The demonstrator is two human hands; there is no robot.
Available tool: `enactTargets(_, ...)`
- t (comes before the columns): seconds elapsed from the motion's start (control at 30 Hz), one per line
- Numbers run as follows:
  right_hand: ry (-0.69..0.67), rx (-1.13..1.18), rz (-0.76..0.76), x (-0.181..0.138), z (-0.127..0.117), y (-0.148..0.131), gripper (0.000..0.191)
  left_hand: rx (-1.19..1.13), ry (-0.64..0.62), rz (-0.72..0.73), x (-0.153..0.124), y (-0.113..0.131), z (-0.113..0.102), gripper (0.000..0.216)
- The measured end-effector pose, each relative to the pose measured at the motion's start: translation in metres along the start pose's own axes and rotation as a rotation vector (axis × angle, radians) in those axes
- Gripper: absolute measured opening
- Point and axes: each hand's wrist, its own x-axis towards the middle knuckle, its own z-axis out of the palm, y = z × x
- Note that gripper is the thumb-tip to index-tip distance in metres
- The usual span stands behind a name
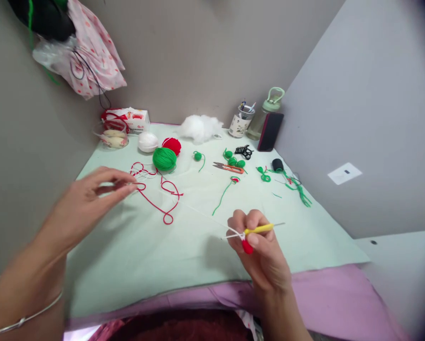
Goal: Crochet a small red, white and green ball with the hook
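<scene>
My right hand point(260, 248) is closed around a crochet hook with a yellow handle point(260, 229), its thin metal end pointing right. The same fingers pinch a small red crocheted piece point(247, 246) with white yarn at its top. From there a strand of white yarn point(205, 215) runs up and left across the table toward my left hand point(102, 189). The thumb and forefinger of that hand are pinched together near the strand's far end. Loose red yarn point(167, 220) lies in loops beside and beyond my left fingertips.
Behind are green point(164, 159), red point(173, 146) and white point(148, 142) yarn balls, and white stuffing point(201, 128). Orange-handled snips point(229, 167), small green pieces point(232, 161), a black claw clip point(245, 151), a phone point(271, 131), a bottle point(260, 123) and a pen cup point(241, 121) stand or lie rightward.
</scene>
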Motion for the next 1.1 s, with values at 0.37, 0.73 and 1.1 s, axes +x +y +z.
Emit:
enactTargets(0.37, 0.080, -0.285, -0.169, -0.008, 0.015, 0.010, 0.005, -1.108, -0.459, -0.242, -0.053, 0.057, 0.087, 0.060)
enactTargets(0.73, 0.174, -0.746, -0.452, -0.017, 0.017, 0.009, 0.023, -0.440, -0.095, 0.259, -0.049, 0.043, 0.101, 0.009)
enactTargets(1.1, 0.192, -0.836, -0.583, -0.016, 0.019, 0.021, 0.038, -1.064, -0.426, -0.361, -0.063, 0.051, 0.125, 0.048)
